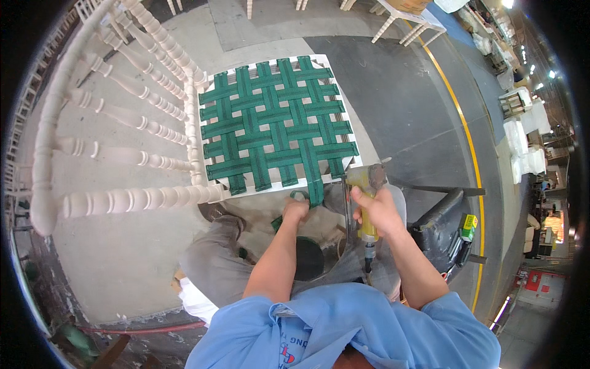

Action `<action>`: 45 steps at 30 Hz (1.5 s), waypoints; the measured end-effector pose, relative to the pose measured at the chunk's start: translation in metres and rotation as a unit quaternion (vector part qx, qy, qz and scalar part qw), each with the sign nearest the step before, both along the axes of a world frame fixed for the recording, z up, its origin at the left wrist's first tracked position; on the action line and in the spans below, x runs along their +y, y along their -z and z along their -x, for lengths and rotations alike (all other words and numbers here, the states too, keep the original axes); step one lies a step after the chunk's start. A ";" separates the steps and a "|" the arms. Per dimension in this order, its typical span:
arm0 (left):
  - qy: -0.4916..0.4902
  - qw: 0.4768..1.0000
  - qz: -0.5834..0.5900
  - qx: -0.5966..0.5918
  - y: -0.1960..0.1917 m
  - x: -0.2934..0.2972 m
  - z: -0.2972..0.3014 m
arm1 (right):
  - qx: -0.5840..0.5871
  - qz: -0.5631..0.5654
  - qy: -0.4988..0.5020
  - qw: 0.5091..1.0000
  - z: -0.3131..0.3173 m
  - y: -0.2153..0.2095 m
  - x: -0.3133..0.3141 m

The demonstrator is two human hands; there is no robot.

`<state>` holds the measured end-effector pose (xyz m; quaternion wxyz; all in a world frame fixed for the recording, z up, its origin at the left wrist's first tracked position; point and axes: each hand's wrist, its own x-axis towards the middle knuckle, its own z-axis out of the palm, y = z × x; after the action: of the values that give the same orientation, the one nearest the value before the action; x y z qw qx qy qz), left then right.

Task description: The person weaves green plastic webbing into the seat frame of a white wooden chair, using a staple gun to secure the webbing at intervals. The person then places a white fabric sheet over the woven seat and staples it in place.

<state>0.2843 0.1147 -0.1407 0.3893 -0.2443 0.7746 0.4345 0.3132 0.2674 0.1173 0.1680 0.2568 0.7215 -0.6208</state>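
While the green strap (316, 190) is hanging off the chair (141, 198), looking soft, light and best pinched low, the left hand (296, 209) is holding it, the right hand (380, 211) a yellow tool (368, 227)

Furniture workshop, pale spindle-back chair (193, 126), yellow handheld tool (367, 177), yellow floor line (453, 91)

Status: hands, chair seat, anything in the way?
Left hand gripping green strap. Right hand around yellow tool. Seat webbing woven, that strap hanging past near edge. Nothing visibly blocking the hands.
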 end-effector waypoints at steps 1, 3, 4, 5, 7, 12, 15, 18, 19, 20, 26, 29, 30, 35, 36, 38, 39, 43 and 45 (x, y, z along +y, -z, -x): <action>0.031 0.995 0.002 0.092 -0.007 -0.002 -0.006 | -0.002 0.007 0.005 1.000 -0.001 -0.001 0.001; 0.065 0.964 -0.091 0.240 -0.013 -0.019 -0.016 | 0.006 0.024 -0.005 1.000 -0.001 -0.004 -0.001; 0.073 0.934 -0.194 0.292 -0.016 -0.030 -0.015 | 0.014 0.034 -0.014 0.999 0.002 -0.004 -0.003; 0.088 0.937 -0.250 0.227 -0.038 -0.031 -0.017 | 0.017 0.037 -0.008 0.999 0.000 0.002 0.003; 0.098 0.931 -0.315 0.159 -0.082 -0.040 -0.020 | 0.019 0.043 -0.015 0.999 -0.003 0.003 0.007; -0.043 0.910 -0.400 0.100 -0.149 -0.056 0.016 | -0.010 0.045 -0.037 0.998 0.006 0.008 0.001; -0.082 0.918 -0.368 0.124 -0.156 -0.055 0.055 | -0.033 0.034 -0.071 0.996 0.016 0.014 -0.009; -0.070 0.933 -0.336 0.109 -0.149 -0.050 0.080 | -0.040 0.024 -0.084 0.995 0.023 0.025 -0.015; -0.071 0.937 -0.326 0.106 -0.147 -0.047 0.083 | -0.042 0.017 -0.087 0.995 0.025 0.028 -0.016; -0.070 0.941 -0.316 0.103 -0.143 -0.045 0.086 | -0.045 0.011 -0.090 0.995 0.027 0.031 -0.018; -0.053 0.936 -0.333 0.105 -0.128 -0.047 0.093 | -0.050 -0.030 -0.109 0.992 0.037 0.038 -0.024; -0.046 0.934 -0.341 0.097 -0.127 -0.047 0.094 | -0.048 -0.051 -0.113 0.991 0.037 0.043 -0.027; -0.047 0.934 -0.340 0.097 -0.127 -0.047 0.094 | -0.050 -0.057 -0.116 0.990 0.038 0.043 -0.027; -0.046 0.939 -0.332 0.076 -0.129 -0.051 0.097 | -0.076 -0.086 -0.128 0.985 0.041 0.026 -0.039; -0.050 0.937 -0.336 0.085 -0.128 -0.051 0.097 | -0.072 -0.083 -0.127 0.986 0.040 0.027 -0.041; -0.056 0.932 -0.344 0.101 -0.128 -0.050 0.098 | -0.064 -0.078 -0.125 0.987 0.040 0.032 -0.043; -0.059 0.932 -0.343 0.097 -0.128 -0.051 0.098 | -0.059 -0.071 -0.132 0.987 0.040 0.032 -0.043; -0.052 0.931 -0.353 0.079 -0.136 -0.051 0.100 | -0.044 -0.050 -0.136 0.988 0.038 0.039 -0.041; -0.057 0.929 -0.360 0.069 -0.134 -0.052 0.097 | -0.048 -0.050 -0.140 0.988 0.034 0.046 -0.041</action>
<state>0.1876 0.0623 -0.0067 0.3711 -0.1009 0.5756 0.7216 0.2793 0.2266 0.0712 0.2746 0.1905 0.7714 -0.5415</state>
